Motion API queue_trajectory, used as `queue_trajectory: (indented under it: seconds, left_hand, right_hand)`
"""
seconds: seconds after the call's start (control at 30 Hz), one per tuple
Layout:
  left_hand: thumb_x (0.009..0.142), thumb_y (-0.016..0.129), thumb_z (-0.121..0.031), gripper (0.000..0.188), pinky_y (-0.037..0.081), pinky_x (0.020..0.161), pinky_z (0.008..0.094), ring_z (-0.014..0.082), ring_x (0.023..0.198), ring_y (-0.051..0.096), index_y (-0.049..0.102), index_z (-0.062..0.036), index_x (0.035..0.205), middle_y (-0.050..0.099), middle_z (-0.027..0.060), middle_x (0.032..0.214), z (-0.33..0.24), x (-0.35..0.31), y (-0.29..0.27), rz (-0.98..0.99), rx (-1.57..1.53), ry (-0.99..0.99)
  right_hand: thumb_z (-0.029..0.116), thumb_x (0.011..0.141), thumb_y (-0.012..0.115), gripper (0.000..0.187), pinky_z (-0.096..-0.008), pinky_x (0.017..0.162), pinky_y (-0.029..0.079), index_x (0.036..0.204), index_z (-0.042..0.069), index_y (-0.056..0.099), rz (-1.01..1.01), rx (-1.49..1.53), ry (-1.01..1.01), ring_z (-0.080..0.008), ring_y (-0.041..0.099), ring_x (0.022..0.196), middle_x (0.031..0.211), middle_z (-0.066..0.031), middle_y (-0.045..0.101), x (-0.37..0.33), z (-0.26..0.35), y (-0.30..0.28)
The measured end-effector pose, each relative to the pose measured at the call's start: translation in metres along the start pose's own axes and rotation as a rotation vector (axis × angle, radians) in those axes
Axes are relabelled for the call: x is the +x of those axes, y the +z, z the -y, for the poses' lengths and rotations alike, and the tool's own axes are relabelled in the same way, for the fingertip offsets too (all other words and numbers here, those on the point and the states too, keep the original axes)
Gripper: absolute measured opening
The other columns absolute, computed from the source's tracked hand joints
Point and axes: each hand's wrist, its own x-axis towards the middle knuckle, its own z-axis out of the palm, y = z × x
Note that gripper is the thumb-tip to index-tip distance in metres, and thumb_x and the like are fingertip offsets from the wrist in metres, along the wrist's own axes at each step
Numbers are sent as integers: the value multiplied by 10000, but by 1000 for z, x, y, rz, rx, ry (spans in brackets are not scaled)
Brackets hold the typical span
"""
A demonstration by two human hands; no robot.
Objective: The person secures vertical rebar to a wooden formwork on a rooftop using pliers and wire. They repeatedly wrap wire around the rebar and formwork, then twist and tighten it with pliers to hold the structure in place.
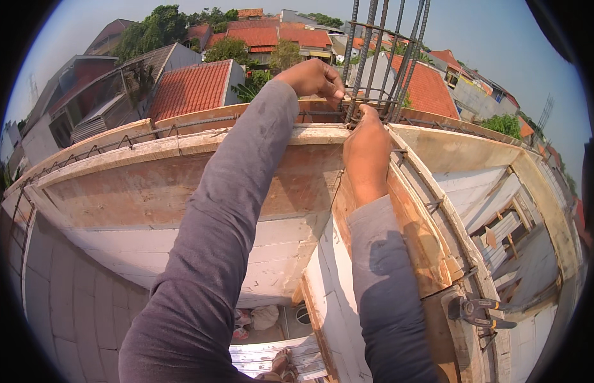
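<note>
At the top of the wall, both hands meet at the foot of a column of upright steel rebars (399, 70) tied with square stirrups. My left hand (313, 79) reaches in from the left, its thumb and fingers pinched together beside the bars. Just below and to the right, my right hand (367, 156) is closed, with its fingertips against the base of the bars. Whatever lies in either pinch is too small to make out. A pair of pliers (479, 313) with dark and yellow handles rests on the wooden formwork at the lower right.
Wooden formwork boards (182, 143) run left and right along the wall top, with horizontal rebar (128, 138) between them. Beneath are white block walls (144, 246). Far below, my foot (284, 365) stands on a ridged white plank (258, 352). Red-tiled roofs (188, 92) lie beyond.
</note>
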Motion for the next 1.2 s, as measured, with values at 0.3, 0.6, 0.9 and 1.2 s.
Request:
queue_trajectory:
  seconds: [0.3, 0.6, 0.9, 1.2]
  left_hand:
    - [1028, 688, -170, 101, 541, 921, 365, 145, 916, 685, 652, -76, 1032, 697, -2, 924, 3, -8, -9, 165, -206, 122]
    - [1046, 657, -253, 280, 555, 912, 395, 231, 1049, 702, 747, -67, 1234, 745, 90, 1220, 53, 27, -8, -60, 308, -285]
    - [1028, 645, -259, 259, 532, 930, 413, 250, 1104, 710, 838, -120, 1132, 788, 83, 1199, 65, 33, -10, -47, 359, -384]
    - [1087, 538, -185, 310, 577, 678, 358, 239, 777, 752, 768, 0, 992, 781, 123, 1020, 112, 71, -16, -348, 131, -506]
  right_hand:
    - [29, 1022, 493, 293, -479, 916, 551, 1262, -47, 642, -31, 201, 5, -418, 716, 1048, 1092, -284, 729, -5, -10, 2]
    - [109, 1085, 449, 329, -477, 934, 552, 1333, 5, 640, -15, 296, -21, -456, 688, 1132, 1196, -286, 714, -47, -9, -12]
    - [107, 1085, 449, 355, -510, 934, 548, 1367, -38, 608, -22, 265, -53, -482, 679, 1120, 1217, -319, 693, -45, -7, -13]
    - [110, 1072, 488, 355, -509, 932, 550, 1365, -40, 621, -72, 304, -105, -483, 691, 1087, 1179, -323, 705, -48, -12, 5]
